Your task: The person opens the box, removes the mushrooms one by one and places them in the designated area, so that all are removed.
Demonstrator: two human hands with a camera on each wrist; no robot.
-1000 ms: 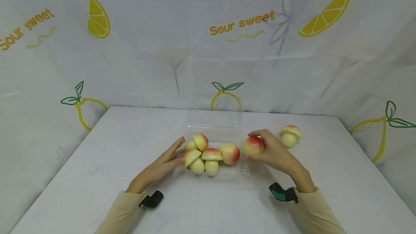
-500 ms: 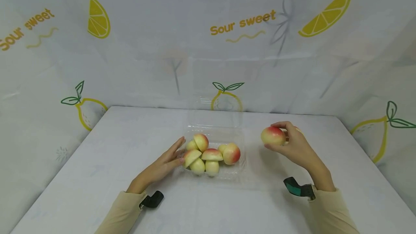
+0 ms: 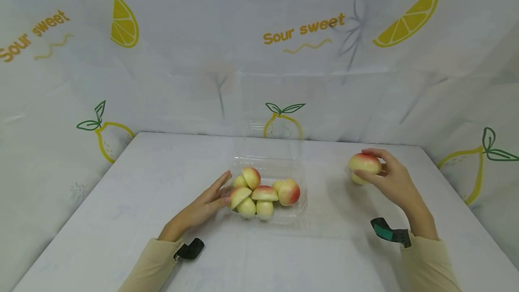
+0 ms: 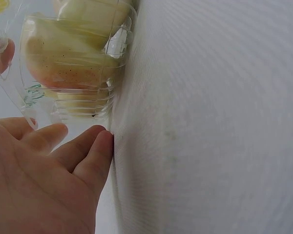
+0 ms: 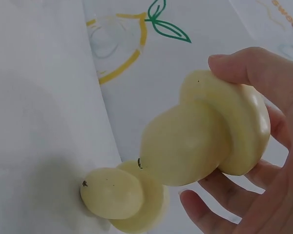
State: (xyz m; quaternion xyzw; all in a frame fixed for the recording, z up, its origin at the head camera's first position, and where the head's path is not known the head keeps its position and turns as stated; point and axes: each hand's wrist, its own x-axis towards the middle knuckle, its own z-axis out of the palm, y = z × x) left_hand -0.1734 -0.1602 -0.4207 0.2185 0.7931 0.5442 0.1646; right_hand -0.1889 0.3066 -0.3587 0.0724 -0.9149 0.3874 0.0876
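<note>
A mushroom-shaped piece (image 3: 364, 163) with a red-and-cream cap is gripped by my right hand (image 3: 395, 181) above the table's right side. In the right wrist view, thumb and fingers hold its cap (image 5: 249, 126), and a second piece (image 5: 112, 193) lies on the table below it. Several similar pieces (image 3: 265, 193) lie in a clear plastic box (image 3: 289, 215) whose lid stands open at the back. My left hand (image 3: 198, 208) rests at the box's left side with fingers extended; the left wrist view has those fingers (image 4: 90, 151) beside the clear wall (image 4: 83, 105).
The white table (image 3: 243, 260) ends at a cloth backdrop (image 3: 182, 80) printed with lemons and lettering. The open lid (image 3: 267, 148) rises behind the box, close to the backdrop.
My right hand has moved right and slightly back, away from the box, carrying the gripped piece over the one on the table. My left hand has stayed at the box.
</note>
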